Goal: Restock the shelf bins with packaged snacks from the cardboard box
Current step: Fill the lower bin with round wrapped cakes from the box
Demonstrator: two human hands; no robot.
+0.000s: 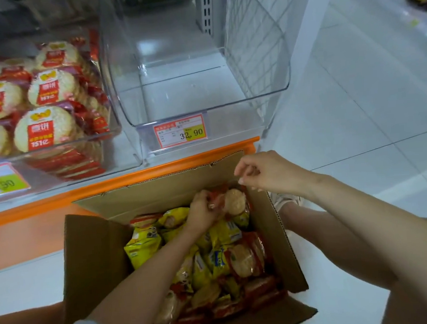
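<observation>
A brown corrugated cardboard box [92,263] sits on the floor with its flaps folded outward. It is heaped with glossy, crinkled snack packets: yellow packets [142,248] mixed with clear, red-edged cracker packets [244,260] that show round, pale, pebbly rice crackers.

The left hand [201,212], on a bare forearm coming out of a grey sleeve, reaches down into the far end of the box. Its fingers curl round a red-edged packet [232,201] with a round cracker showing through the film. The right hand [265,172] hovers over the box's far right corner. Its fingers are loosely curled and hold nothing that can be seen. A pale shoe [285,202] shows just beside the box's right wall.

Beyond the box runs the smooth orange edge of the shelf [131,179]. On it stand two clear hard-plastic bins with rounded corners. The left bin [114,98] is stacked with the same round cracker packets, red labels up, above a price tag [2,180]. The white shelf shows through the see-through walls of the right bin [200,85], which carries a red-framed price tag [180,131] reading 32.90. A white wire grid [256,41] stands at its right side, and glossy white floor tiles [356,97] stretch away past it.
</observation>
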